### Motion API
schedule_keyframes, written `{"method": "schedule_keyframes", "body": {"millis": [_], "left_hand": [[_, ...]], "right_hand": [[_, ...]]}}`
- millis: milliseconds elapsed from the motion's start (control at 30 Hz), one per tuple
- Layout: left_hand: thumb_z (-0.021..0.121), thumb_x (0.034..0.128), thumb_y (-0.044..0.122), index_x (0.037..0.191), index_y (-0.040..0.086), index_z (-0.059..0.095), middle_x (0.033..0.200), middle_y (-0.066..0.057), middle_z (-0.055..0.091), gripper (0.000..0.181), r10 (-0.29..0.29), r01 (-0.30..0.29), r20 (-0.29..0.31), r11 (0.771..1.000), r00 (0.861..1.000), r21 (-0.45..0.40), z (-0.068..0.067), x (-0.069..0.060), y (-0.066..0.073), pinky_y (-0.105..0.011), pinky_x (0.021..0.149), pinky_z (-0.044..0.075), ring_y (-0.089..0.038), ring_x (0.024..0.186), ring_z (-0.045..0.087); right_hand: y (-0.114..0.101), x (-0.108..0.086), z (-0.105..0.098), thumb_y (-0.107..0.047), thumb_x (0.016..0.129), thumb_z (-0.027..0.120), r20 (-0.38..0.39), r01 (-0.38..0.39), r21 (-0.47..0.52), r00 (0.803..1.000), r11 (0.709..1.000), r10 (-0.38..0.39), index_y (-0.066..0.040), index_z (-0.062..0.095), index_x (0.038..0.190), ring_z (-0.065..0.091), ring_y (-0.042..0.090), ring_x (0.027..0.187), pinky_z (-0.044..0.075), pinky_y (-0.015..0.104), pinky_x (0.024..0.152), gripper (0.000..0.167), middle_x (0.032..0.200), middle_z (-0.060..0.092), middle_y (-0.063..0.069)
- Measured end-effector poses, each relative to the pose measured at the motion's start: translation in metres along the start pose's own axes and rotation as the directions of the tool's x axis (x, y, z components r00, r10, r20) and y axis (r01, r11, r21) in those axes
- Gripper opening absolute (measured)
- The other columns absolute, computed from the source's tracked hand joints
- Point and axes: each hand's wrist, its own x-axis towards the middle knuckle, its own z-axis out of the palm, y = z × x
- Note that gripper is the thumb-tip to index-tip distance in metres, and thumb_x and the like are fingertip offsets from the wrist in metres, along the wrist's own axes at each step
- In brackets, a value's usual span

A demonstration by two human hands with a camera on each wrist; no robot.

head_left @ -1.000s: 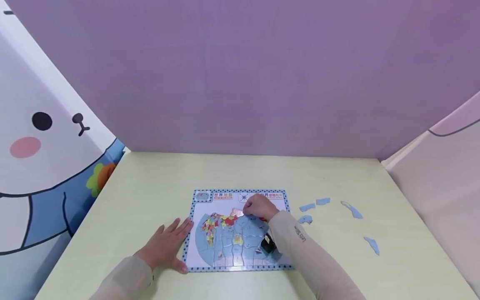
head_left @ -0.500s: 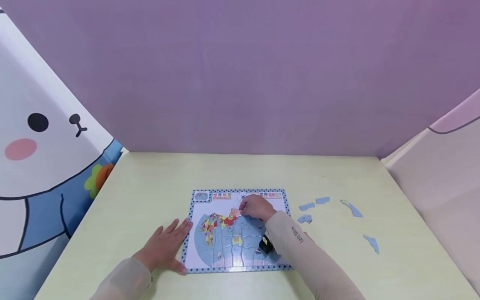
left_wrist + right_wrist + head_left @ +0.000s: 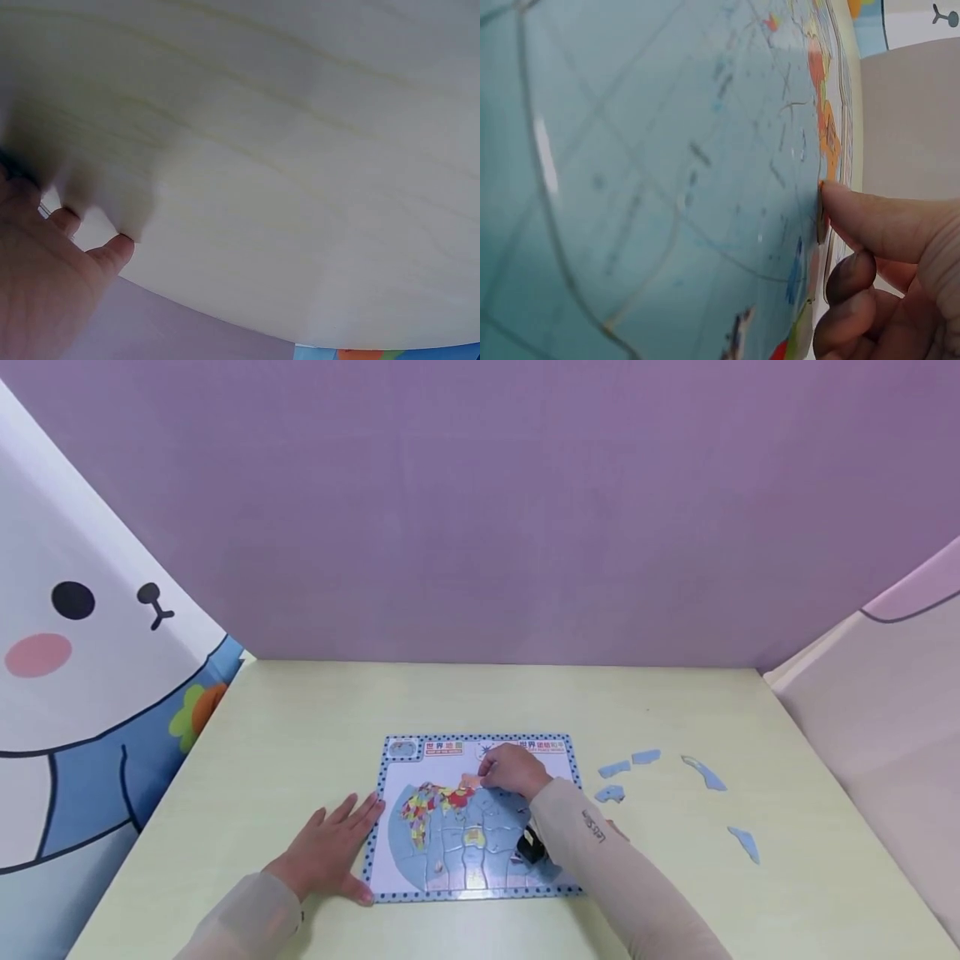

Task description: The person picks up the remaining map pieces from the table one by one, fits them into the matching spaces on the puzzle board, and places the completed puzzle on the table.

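Observation:
A world-map jigsaw puzzle board [image 3: 401,770] with a dotted blue border lies flat on the table, most of its blue map filled with pieces. At the top of the map, my right hand [image 3: 515,770] pinches an orange puzzle piece [image 3: 469,782] between thumb and fingers, low against the board. In the right wrist view the thumb [image 3: 877,221] is at the edge of the orange piece [image 3: 829,142]; the fingertips hide part of it. My left hand [image 3: 330,847] rests on the table with spread fingers, its fingertips touching the board's left edge.
Several loose blue puzzle pieces lie right of the board, among them a curved piece [image 3: 705,773] and a pointed piece [image 3: 745,844]. A black wrist camera [image 3: 531,847] on my right wrist covers part of the map. A purple partition [image 3: 480,527] rises behind the table.
My right hand has shifted slightly left along the top of the map, fingers still at the orange piece. My left hand stays at the board's left edge. The view has shifted slightly.

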Motion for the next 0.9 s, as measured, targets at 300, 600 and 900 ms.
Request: {"method": "schedule_keyframes", "body": {"millis": [300,600,900], "left_hand": [[0.081,0.0573,0.062,0.149,0.003,0.03,0.156,-0.013,0.026,0.12,-0.016,0.015,0.017,1.0,1.0,0.021,-0.0001,0.0009,0.0017,-0.069,0.106,0.018,-0.042,0.142,0.016],[0.082,0.0574,0.061,0.148,0.002,0.031,0.155,-0.014,0.027,0.119,-0.027,0.026,0.015,0.999,1.0,0.032,-0.0012,-0.0031,0.0047,-0.068,0.106,0.019,-0.042,0.141,0.017],[0.08,0.0576,0.062,0.148,0.001,0.031,0.155,-0.016,0.027,0.12,-0.01,0.01,0.0,0.999,1.0,0.039,-0.0011,-0.0058,0.004,-0.067,0.106,0.021,-0.043,0.141,0.019]], "right_hand": [[0.0009,0.0025,-0.0054,-0.012,0.083,0.074,0.033,0.007,-0.018,0.999,1.0,-0.006,-0.013,0.074,0.088,0.057,0.021,0.089,0.049,0.04,0.081,0.004,0.098,0.064,0.003],[0.0,0.0031,-0.0039,-0.014,0.083,0.075,0.046,0.016,-0.054,0.999,0.998,-0.013,-0.013,0.074,0.089,0.057,0.02,0.09,0.049,0.039,0.082,0.005,0.098,0.064,0.002],[-0.0011,0.0044,-0.0036,-0.013,0.086,0.071,0.08,0.032,-0.066,0.996,0.997,-0.027,-0.013,0.07,0.089,0.055,0.02,0.086,0.048,0.039,0.08,0.003,0.095,0.063,0.001]]}}
